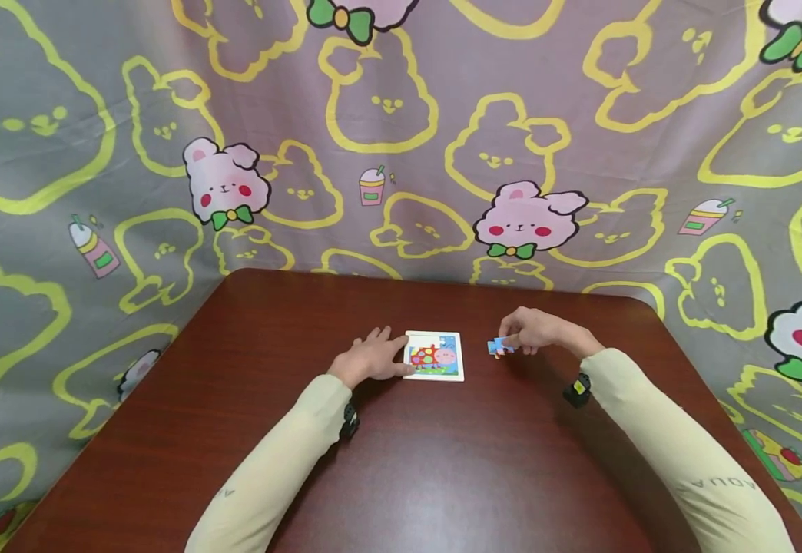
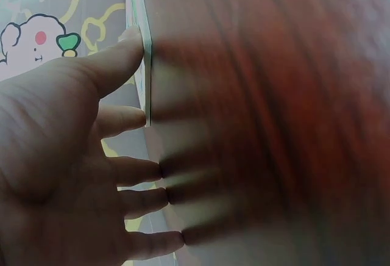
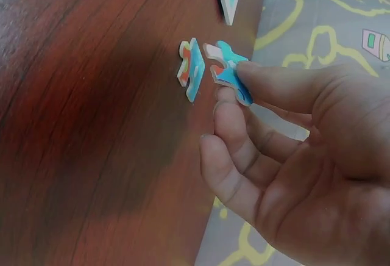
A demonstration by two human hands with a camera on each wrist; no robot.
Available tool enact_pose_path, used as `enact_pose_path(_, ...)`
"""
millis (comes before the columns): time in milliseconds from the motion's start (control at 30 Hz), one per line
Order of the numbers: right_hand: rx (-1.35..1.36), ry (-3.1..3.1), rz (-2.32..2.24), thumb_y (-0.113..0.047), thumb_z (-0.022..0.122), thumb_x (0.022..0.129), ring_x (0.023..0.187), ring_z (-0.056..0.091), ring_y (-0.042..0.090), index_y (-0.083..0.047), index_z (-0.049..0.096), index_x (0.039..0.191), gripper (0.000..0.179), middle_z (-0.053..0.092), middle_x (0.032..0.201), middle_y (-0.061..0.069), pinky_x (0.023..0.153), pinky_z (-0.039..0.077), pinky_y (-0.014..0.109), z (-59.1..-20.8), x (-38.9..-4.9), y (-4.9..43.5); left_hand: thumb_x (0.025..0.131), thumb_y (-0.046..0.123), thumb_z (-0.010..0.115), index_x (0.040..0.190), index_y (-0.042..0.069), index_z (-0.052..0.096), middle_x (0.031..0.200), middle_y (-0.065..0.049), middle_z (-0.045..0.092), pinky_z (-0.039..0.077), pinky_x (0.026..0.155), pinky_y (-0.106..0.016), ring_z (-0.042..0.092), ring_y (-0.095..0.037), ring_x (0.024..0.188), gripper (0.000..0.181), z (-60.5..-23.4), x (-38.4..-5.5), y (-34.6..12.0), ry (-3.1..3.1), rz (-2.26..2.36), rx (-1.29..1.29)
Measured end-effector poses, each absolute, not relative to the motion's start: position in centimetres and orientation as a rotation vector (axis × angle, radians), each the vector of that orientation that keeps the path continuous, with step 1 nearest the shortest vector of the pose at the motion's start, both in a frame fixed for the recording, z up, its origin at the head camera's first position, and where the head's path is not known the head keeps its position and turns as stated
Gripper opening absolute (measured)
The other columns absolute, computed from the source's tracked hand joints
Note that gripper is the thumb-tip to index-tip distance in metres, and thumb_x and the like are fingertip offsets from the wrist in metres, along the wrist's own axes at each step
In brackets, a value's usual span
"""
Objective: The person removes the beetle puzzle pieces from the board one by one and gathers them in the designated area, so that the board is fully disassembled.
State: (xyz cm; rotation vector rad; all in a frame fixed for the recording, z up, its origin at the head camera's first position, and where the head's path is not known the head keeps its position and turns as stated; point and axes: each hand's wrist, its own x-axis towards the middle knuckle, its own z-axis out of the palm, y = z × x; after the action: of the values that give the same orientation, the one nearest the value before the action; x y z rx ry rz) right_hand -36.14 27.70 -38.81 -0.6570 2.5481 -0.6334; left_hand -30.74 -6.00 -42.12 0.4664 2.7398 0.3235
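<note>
Puzzle board with two loose pieces, two bare hands attending, on a dark red-brown table (image 1: 435,468).
Puzzle board (image 1: 435,378): white-rimmed, lying flat near the table's far side; pink pig figure in a spotted red dress, pale unfilled area at upper left. Left hand (image 1: 372,359): fingers spread and extended, clasping nothing, thumb and index finger touching the board's left side. Right hand (image 1: 534,330): to the right of the board, apart from it, pinching one blue puzzle piece (image 3: 234,64) between thumb and fingers. Second piece (image 3: 193,71): blue with orange and yellow, just beside the held one. Pale sleeves (image 1: 283,453) on both arms; rabbit-print cloth (image 1: 435,177) behind.
</note>
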Motion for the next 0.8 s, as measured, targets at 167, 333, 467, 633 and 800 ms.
enact_pose_path(167,-0.644,2.542,-0.616,-0.012,0.064,0.094,0.057,0.057,0.014,-0.006,0.069,0.095,0.007,0.067,0.077,0.005,0.053,0.053,0.030,-38.8,-36.2,28.3,0.094,0.056,0.056,0.157,0.026,0.026,0.165,-0.014,0.016,0.018,0.119,-0.060,0.012,-0.035,0.153,0.075,-42.1,-30.8,-6.0,2.744,0.299,0.462)
enact_pose_path(333,-0.610,2.564,-0.575,-0.012,0.064,0.094,0.056,0.057,0.014,-0.006,0.068,0.095,0.008,0.066,0.076,0.006,0.053,0.053,0.030,-38.9,-36.2,28.8,0.094,0.055,0.056,0.157,0.025,0.026,0.165,-0.014,0.016,0.018,0.119,-0.060,0.012,-0.035,0.153,0.075,-41.9,-30.7,-5.9,2.738,0.300,0.466)
enact_pose_path(467,-0.579,2.570,-0.547,-0.011,0.063,0.095,0.054,0.057,0.016,-0.004,0.067,0.096,0.008,0.063,0.074,0.006,0.053,0.054,0.033,-38.8,-36.2,29.3,0.095,0.054,0.056,0.157,0.026,0.026,0.165,-0.014,0.017,0.018,0.120,-0.060,0.012,-0.035,0.153,0.075,-41.8,-30.7,-5.9,2.736,0.296,0.471)
enact_pose_path(633,-0.572,2.575,-0.535,-0.010,0.063,0.095,0.053,0.057,0.016,-0.003,0.067,0.095,0.008,0.062,0.072,0.006,0.053,0.054,0.033,-38.7,-36.2,29.7,0.094,0.053,0.057,0.157,0.025,0.027,0.165,-0.014,0.017,0.018,0.120,-0.059,0.012,-0.035,0.153,0.075,-41.8,-30.7,-5.8,2.736,0.301,0.460)
enact_pose_path(800,-0.540,2.581,-0.543,-0.010,0.064,0.094,0.053,0.056,0.016,-0.003,0.067,0.095,0.008,0.061,0.071,0.007,0.053,0.054,0.032,-39.0,-36.5,30.0,0.095,0.054,0.057,0.157,0.025,0.026,0.165,-0.014,0.017,0.019,0.119,-0.060,0.012,-0.035,0.153,0.075,-41.7,-30.8,-5.8,2.737,0.287,0.465)
